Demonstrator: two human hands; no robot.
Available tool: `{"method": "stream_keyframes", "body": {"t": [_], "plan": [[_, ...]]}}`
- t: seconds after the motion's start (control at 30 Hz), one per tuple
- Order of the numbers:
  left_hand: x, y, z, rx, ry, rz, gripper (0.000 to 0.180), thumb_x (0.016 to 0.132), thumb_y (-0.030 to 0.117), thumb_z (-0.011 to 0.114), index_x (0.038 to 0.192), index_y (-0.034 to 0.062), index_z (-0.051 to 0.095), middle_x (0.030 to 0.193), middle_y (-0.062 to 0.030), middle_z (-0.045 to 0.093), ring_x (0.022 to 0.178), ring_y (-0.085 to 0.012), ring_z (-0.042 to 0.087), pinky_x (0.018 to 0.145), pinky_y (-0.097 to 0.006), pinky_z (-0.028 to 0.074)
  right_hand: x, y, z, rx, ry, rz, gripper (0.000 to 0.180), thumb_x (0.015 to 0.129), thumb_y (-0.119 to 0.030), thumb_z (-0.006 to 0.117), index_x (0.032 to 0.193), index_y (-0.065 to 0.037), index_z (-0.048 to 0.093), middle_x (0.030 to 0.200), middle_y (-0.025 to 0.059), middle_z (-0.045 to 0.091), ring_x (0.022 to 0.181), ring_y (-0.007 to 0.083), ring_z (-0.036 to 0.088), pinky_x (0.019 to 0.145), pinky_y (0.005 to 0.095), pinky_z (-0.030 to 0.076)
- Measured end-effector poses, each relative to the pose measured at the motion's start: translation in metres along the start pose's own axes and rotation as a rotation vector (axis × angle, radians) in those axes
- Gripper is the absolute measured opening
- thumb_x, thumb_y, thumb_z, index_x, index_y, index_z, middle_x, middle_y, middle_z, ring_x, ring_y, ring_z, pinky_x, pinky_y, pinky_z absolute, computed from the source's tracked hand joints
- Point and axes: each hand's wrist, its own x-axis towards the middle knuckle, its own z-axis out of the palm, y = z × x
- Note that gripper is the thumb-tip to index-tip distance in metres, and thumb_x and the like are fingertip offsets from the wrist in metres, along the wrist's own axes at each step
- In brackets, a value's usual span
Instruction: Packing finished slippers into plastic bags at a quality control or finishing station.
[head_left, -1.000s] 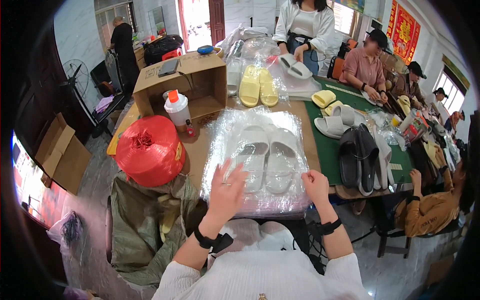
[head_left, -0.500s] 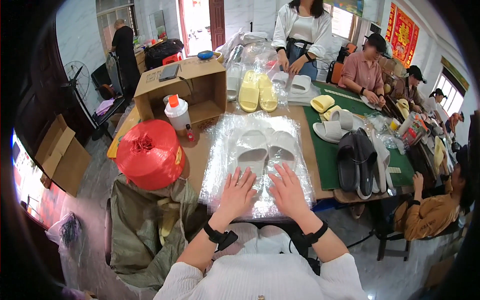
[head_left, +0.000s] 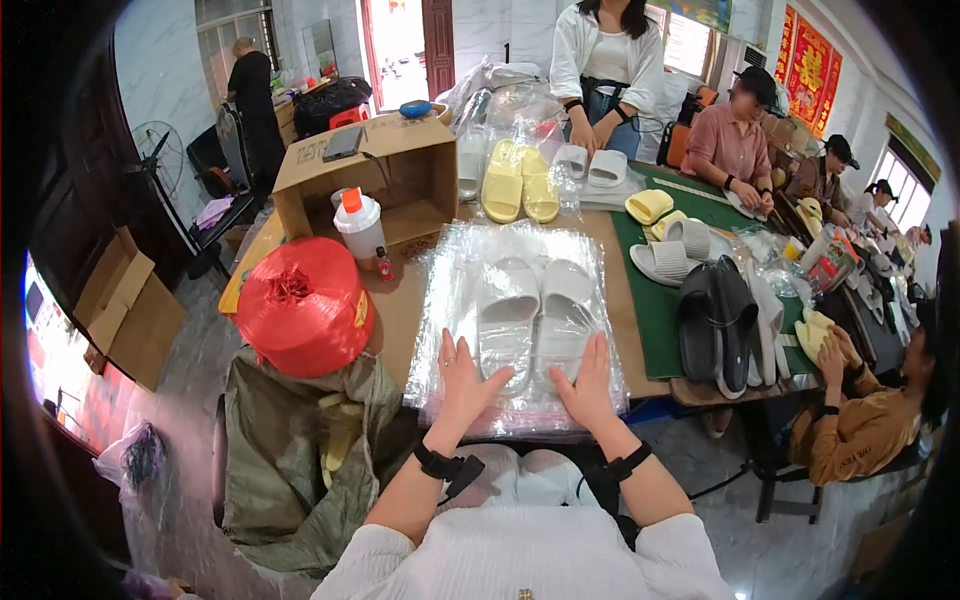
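A pair of white slippers [head_left: 535, 318] lies side by side on a stack of clear plastic bags [head_left: 455, 300] on the brown table [head_left: 400, 305]. My left hand [head_left: 463, 380] rests flat with fingers spread at the heel of the left slipper. Flat on the plastic at the heel of the right slipper lies my right hand [head_left: 590, 385]. Neither hand grips anything. Both wrists wear black bands.
A red spool of twine [head_left: 303, 305] sits left of the bags, above an olive sack [head_left: 290, 450]. Behind stand a white bottle [head_left: 360, 225] and an open cardboard box [head_left: 375, 175]. Yellow slippers [head_left: 520, 180], grey and black slippers [head_left: 715, 320] lie around; several people work at right and back.
Both hands slid back toward me along the plastic, from beside the slippers to their heel ends. The slippers now lie closer together and straighter.
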Motion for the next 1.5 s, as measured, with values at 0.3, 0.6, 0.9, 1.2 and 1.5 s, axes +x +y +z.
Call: {"method": "stream_keyframes", "body": {"t": [0.3,0.6,0.9,1.2,1.5], "plan": [[0.007,0.005,0.000,0.026,0.014,0.081,0.087,0.069,0.035,0.086,0.135,-0.0045,0.046,0.146,-0.0335,0.036,0.140,-0.0438,0.028,0.115,-0.050,0.026,0.000,0.002,-0.004,0.097,0.011,0.037,0.095,0.087,-0.045,0.069,0.144,0.017,0.025,0.155,0.0349,0.018,0.144,0.0479,0.018,0.119,0.0510,0.016],[-0.002,0.050,-0.008,-0.954,-0.052,-0.184,0.059,0.083,0.003,0.070,0.136,-0.0048,0.045,0.126,-0.0152,0.061,0.112,-0.0235,0.062,0.093,-0.033,0.050,0.000,-0.005,-0.029,0.133,0.012,0.083,0.093,0.083,-0.037,0.075,0.150,0.006,0.025,0.156,0.0305,0.021,0.145,0.0435,0.021,0.119,0.0481,0.020],[-0.017,0.066,-0.039,-1.413,-0.142,-0.259,0.052,0.086,-0.003,0.062,0.136,0.0011,0.048,0.123,-0.0092,0.063,0.108,-0.0181,0.063,0.094,-0.033,0.051,0.008,-0.027,-0.078,1.010,-0.144,0.270,0.079,0.076,-0.017,0.083,0.139,0.007,0.041,0.132,0.0193,0.056,0.118,0.0244,0.057,0.100,0.0371,0.046],[-0.044,0.095,-0.059,-1.613,-0.217,-0.519,0.052,0.088,-0.003,0.059,0.138,0.0024,0.047,0.124,-0.0085,0.062,0.114,-0.0198,0.061,0.099,-0.036,0.048,-0.005,-0.081,-0.080,0.818,0.173,0.209,0.057,0.080,-0.013,0.079,0.124,0.007,0.049,0.105,0.0155,0.068,0.095,0.0200,0.065,0.083,0.0332,0.052],[-0.059,0.075,-0.035,-1.420,-0.283,-0.377,0.055,0.092,-0.003,0.059,0.142,0.0052,0.039,0.134,-0.0077,0.053,0.122,-0.0177,0.052,0.105,-0.034,0.041,-0.018,-0.090,-0.054,0.761,0.117,0.127,0.060,0.081,-0.012,0.078,0.129,0.005,0.045,0.110,0.0171,0.067,0.100,0.0232,0.065,0.085,0.0345,0.052]]}}
